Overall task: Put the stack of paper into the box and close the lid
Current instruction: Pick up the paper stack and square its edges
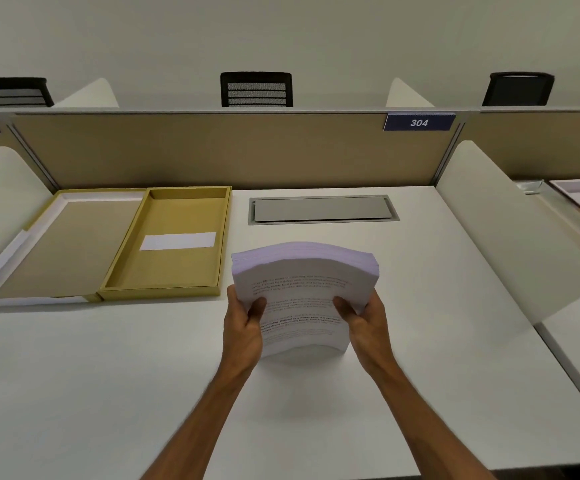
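Note:
A thick stack of printed white paper (300, 289) is lifted above the desk's middle, bowed upward between both hands. My left hand (243, 322) grips its left edge, thumb on top. My right hand (364, 322) grips its right edge the same way. The mustard-yellow box (136, 287) lies open at the back left of the desk, left of the stack, with a white slip (177, 241) on its floor. Its hinged lid (63, 247) lies flat open to the box's left, brown inside with a white border.
The white desk (108, 375) has a grey cable hatch (323, 209) at the back centre. A tan partition (212, 150) with a "304" tag closes the back. White side dividers (510, 230) stand left and right. Black chairs show behind the partition.

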A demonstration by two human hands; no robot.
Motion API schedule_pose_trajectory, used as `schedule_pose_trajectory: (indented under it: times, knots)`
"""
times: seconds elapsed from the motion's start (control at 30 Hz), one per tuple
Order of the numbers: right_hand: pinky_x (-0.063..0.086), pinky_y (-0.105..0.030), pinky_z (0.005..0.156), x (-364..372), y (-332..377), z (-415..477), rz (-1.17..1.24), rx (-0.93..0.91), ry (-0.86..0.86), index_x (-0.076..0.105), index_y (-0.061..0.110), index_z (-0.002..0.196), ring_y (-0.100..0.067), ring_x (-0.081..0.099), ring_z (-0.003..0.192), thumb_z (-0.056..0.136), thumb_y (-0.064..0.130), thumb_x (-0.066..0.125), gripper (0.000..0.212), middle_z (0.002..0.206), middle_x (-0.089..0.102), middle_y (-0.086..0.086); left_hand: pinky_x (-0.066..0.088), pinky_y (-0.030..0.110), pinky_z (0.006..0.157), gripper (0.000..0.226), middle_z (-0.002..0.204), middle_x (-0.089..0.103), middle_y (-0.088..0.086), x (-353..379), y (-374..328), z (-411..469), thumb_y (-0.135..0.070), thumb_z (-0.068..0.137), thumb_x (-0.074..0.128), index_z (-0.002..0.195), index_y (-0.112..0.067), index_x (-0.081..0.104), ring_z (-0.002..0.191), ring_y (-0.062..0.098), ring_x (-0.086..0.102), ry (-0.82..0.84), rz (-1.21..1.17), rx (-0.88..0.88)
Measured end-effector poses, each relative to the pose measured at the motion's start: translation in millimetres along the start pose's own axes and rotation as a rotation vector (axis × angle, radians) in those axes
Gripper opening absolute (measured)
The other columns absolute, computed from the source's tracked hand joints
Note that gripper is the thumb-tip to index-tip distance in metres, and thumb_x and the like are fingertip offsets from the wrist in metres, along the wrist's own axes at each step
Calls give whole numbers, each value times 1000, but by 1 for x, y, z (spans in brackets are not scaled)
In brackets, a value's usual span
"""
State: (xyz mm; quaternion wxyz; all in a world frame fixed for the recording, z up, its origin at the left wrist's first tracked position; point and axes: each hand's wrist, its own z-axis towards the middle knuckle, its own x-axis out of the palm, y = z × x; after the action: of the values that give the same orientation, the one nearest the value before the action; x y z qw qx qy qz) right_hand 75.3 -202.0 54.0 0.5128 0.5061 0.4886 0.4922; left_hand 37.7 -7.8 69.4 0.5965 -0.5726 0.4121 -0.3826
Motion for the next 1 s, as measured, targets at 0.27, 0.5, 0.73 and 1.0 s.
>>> schedule_pose_trajectory:
  times: [0.27, 0.5, 0.73, 1.0]
  knots:
    - [62, -41, 84, 1, -5, -1, -36, -5, 34, 55, 13, 135, -27, 69, 108, 95, 8, 64, 42, 117, 70, -9, 56, 20, 72, 41, 110, 62, -11, -7, 3, -1, -7, 101, 47, 110, -46, 40, 102, 9, 63, 16, 21, 11]
    - [62, -38, 84, -1, -8, -2, -53, -19, 47, 54, 12, 136, -25, 68, 109, 93, 16, 67, 46, 119, 69, -8, 56, 20, 71, 40, 111, 60, -12, -9, 3, -5, -7, 102, 46, 110, -46, 38, 99, 6, 63, 39, 18, 24]
    - [62, -27, 76, -2, -9, -1, -52, -43, 49, 53, 10, 136, -21, 69, 105, 94, 7, 65, 44, 118, 69, -9, 55, 11, 65, 43, 107, 59, -10, -9, 1, -7, -4, 101, 45, 109, -46, 38, 98, 9, 62, 20, 57, 63]
    - [54, -13, 76, 0, -15, -2, -69, -54, 60, 52, 8, 136, -15, 66, 108, 94, 8, 66, 45, 119, 68, -5, 55, 11, 68, 44, 115, 57, -3, -14, 8, -7, -7, 103, 41, 111, -50, 34, 102, 11, 62, 88, 70, 50]
